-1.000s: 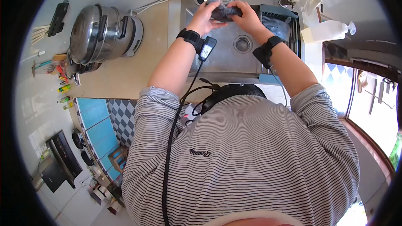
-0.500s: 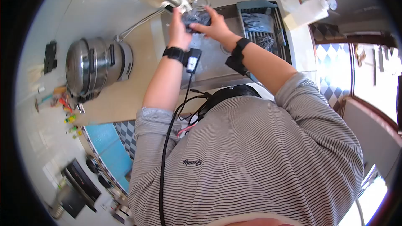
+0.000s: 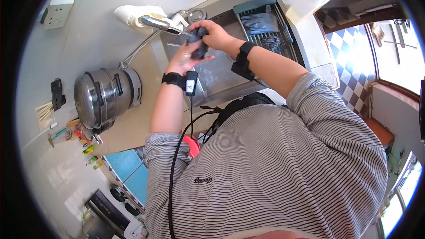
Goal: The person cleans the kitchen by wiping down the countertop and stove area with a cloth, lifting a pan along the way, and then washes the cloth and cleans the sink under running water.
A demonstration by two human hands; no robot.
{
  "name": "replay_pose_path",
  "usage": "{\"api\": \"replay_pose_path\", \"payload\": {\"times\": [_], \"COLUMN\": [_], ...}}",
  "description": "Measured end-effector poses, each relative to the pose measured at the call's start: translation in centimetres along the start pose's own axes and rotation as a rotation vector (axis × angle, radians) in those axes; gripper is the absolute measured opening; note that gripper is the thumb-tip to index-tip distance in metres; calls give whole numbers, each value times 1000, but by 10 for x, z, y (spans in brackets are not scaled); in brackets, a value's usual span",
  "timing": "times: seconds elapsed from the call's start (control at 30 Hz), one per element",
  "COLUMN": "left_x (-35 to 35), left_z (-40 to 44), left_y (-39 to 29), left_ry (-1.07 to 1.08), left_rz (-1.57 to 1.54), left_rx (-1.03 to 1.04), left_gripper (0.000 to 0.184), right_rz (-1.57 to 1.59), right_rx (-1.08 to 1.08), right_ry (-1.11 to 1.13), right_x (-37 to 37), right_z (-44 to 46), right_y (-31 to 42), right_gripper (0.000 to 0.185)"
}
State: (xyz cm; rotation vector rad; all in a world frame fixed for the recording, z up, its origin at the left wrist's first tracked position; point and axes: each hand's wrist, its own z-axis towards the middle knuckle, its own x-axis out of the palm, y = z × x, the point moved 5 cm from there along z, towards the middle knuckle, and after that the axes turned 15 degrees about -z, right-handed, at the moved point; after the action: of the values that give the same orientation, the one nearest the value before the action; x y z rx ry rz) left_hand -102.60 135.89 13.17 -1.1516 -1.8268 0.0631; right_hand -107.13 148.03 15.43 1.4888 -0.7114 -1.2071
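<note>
Over the steel sink (image 3: 226, 77), near the spout of the faucet (image 3: 155, 22), holding a dark wad (image 3: 201, 53) between both hands. With the left grip (image 3: 183, 57), pinching the wad from below and from the left, between thumb and outstretched fingers; with the right grip (image 3: 215, 36), clasping its upper part from the other side, with fingers curled over it. Cannot tell the exact material (dark grey, crumpled and soft-looking, with blur and fingers over much of it). Behind each grip, strapped at the wrist with black bands (image 3: 243, 57). Ahead and to the left of the grip, near the faucet, bunched up against the wall: a pale cloth (image 3: 133, 17). Off to the right of the right grip, over the sink's far side: a slatted rack (image 3: 251, 7), loaded with grey gloves (image 3: 260, 23) and, nearer, a wiry scourer (image 3: 271, 43). Farther right, past the rack: a translucent pump bottle (image 3: 307, 3). Well to the left of the left grip, on the bench (image 3: 144, 77): a lidded metal steamer (image 3: 95, 95).
</note>
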Motion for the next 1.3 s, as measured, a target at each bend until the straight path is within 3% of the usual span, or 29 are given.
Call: {"api": "replay_pose_path", "payload": {"times": [0.07,0.17,0.2,0.23,0.27,0.33,0.37,0.4,0.43,0.47,0.5,0.53,0.57,0.6,0.67,0.73,0.8,0.87,0.97,1.13,1.3], "left_x": [15,13,7,-2,-9,10,19,25,31,27,19,21,14,-1,-49,-62,-74,-94,-92,-93,-91], "left_z": [0,6,13,21,26,25,23,19,21,20,20,14,7,1,-2,-26,-44,-53,-72,-103,-120], "left_y": [3,-8,-7,-12,-17,-15,-11,-11,-8,-6,-1,0,2,2,13,21,33,49,63,84,93], "left_ry": [3,-274,-273,-304,-335,-348,-393,-438,-309,-310,-301,-289,-323,-325,-323,-458,-495,-507,-543,-581,-659], "left_rz": [-18,363,361,457,552,563,632,700,868,863,1034,1205,1135,1129,816,655,581,506,384,264,157], "left_rx": [-13,236,243,384,528,649,711,774,822,825,766,702,518,523,317,141,124,73,2,-5,-20], "left_gripper": [49,53,53,54,55,56,57,59,66,66,75,85,87,87,75,60,46,41,36,34,35], "right_rz": [19,122,-69,-259,-262,102,292,289,378,467,501,194,-99,-391,-493,-627,-802,-1129,-1394,-1396,-1402], "right_rx": [26,52,23,-9,-19,463,595,592,542,495,399,337,272,200,373,234,320,93,21,157,-35], "right_ry": [56,151,-57,-266,-265,-226,-127,-125,-88,-50,-56,-139,-187,-233,-94,-185,-82,-133,-199,-194,-39], "right_x": [-3,-6,-8,-13,-12,-12,-8,-6,3,9,2,-13,-31,-56,-91,-120,-135,-130,-110,-95,-87], "right_z": [6,10,12,11,13,4,-8,-5,1,8,13,17,16,15,20,29,44,57,61,63,72], "right_y": [-8,-6,-15,-16,-20,-33,-28,-35,-48,-62,-71,-78,-84,-73,-82,-87,-95,-120,-147,-141,-135], "right_gripper": [56,60,65,74,74,103,101,101,97,94,84,74,72,69,64,60,52,48,48,49,49]}}
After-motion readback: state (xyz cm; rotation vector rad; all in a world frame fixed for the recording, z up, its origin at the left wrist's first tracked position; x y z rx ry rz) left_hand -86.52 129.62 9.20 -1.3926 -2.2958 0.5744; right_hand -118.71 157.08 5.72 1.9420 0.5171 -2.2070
